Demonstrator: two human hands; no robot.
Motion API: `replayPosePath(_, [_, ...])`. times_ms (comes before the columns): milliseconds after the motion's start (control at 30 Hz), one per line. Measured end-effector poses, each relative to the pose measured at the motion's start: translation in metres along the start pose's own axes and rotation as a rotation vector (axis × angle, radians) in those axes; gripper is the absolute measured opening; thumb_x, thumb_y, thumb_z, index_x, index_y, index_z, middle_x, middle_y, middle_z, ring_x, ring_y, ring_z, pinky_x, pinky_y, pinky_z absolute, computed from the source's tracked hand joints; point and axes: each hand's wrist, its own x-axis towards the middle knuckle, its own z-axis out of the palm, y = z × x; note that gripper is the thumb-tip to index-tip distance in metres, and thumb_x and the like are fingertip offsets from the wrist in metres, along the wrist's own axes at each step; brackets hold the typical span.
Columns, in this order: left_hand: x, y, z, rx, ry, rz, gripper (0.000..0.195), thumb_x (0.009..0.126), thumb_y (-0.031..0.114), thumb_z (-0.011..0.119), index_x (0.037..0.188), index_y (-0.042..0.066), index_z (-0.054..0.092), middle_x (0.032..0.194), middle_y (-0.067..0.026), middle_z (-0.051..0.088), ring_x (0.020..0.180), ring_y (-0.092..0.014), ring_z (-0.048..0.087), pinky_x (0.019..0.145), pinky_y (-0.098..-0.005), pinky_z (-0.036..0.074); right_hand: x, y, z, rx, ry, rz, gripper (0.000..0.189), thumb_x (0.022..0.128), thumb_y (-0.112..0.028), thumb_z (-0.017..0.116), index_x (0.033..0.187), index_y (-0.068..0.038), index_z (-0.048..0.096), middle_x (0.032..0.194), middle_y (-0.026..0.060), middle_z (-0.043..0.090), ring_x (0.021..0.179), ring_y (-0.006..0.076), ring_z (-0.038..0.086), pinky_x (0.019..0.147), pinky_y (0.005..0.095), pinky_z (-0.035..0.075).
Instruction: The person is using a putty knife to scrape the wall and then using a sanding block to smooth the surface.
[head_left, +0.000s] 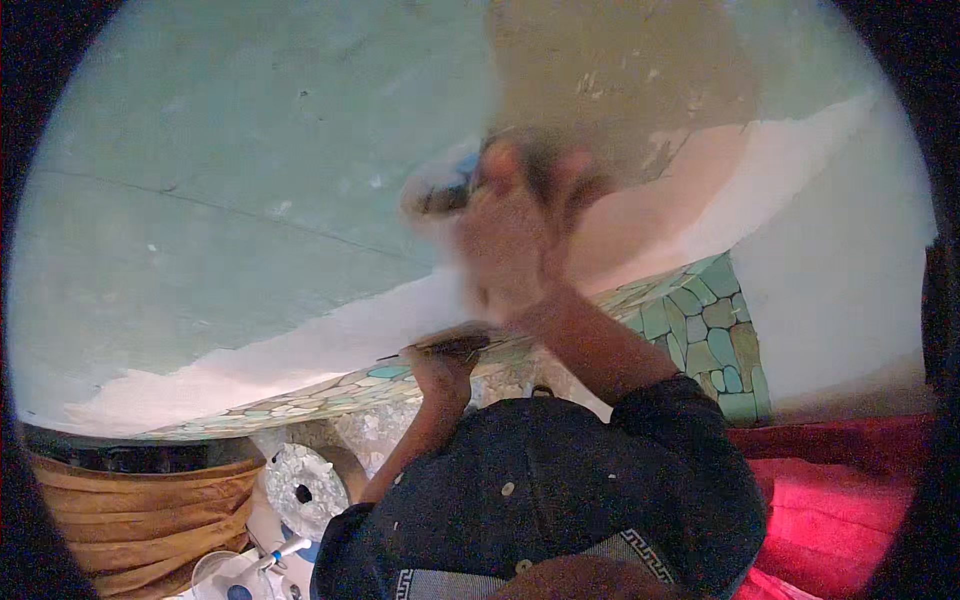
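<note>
In front of me rises a painted grey-green wall (247, 127) crossed by a slanting band of white coating (360, 322). My right hand (506, 236) is up close to the wall and badly blurred by motion. Its fingers look closed around a hand tool (461, 172) with a blue part and a dark part; the tool's exact shape is lost in the blur. Lower down, nearer my body, my left hand (446, 371) grips a dark flat-bladed tool (454, 343), seen almost edge-on. The left hand is below the white band.
Stone-patterned facing (697, 330) covers the wall's lower part. Brown cloth (142, 517) drapes a piece at left; bright pink-red cloth (832, 510) lies at right. Near my left side are a round, white-crusted object (300, 476), a white-handled implement (289, 553) and a clear container (214, 574).
</note>
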Motion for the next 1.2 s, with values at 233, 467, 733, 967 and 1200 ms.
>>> replayPosePath(233, [-0.007,0.055,0.009,-0.367,0.167,-0.240,0.080,0.092,0.072,0.018,0.135,0.009,0.040,0.132,-0.0204,0.049,0.118,-0.042,0.049,0.098,-0.0600,0.037,0.013,-0.008,-0.008,0.025,0.020,-0.020,0.053,0.097,-0.046,0.045,0.139,-0.013,0.045,0.144,0.0119,0.043,0.134,0.0389,0.033,0.113,0.0509,0.018])
replayPosePath(467, [0.006,0.001,0.008,-0.737,0.298,-0.363,0.073,0.093,0.068,0.018,0.127,0.011,0.048,0.130,-0.0157,0.051,0.115,-0.035,0.049,0.096,-0.0575,0.036,-0.071,-0.054,-0.013,0.039,-0.292,-0.272,0.044,0.092,-0.024,0.057,0.134,-0.010,0.052,0.141,0.0141,0.049,0.138,0.0434,0.031,0.112,0.0617,-0.003])
replayPosePath(733, [0.008,0.048,0.016,-1.013,0.523,-0.427,0.039,0.096,0.044,0.040,0.109,0.011,0.055,0.107,-0.0157,0.061,0.096,-0.029,0.057,0.074,-0.0406,0.048,-0.093,-0.029,-0.055,0.210,-0.539,-0.003,0.047,0.086,-0.029,0.056,0.130,-0.014,0.055,0.143,0.0147,0.045,0.135,0.0454,0.034,0.110,0.0644,0.007])
replayPosePath(967, [-0.033,0.052,0.004,-1.063,0.539,-0.549,0.033,0.101,0.039,0.043,0.111,0.009,0.052,0.095,-0.0112,0.059,0.087,-0.026,0.058,0.074,-0.0448,0.050,-0.066,-0.017,-0.091,0.149,-0.574,0.228,0.048,0.081,-0.030,0.052,0.117,0.001,0.058,0.130,0.0280,0.049,0.124,0.0479,0.041,0.107,0.0660,0.018])
replayPosePath(1200, [-0.068,0.085,-0.001,-1.024,0.526,-0.613,0.020,0.099,0.025,0.050,0.110,0.009,0.049,0.084,-0.0062,0.054,0.085,-0.025,0.058,0.070,-0.0404,0.050,-0.095,-0.028,-0.116,0.466,-0.352,0.604,0.061,0.096,-0.043,0.040,0.132,0.006,0.044,0.142,0.0249,0.038,0.105,0.0343,0.055,0.085,0.0487,0.046])
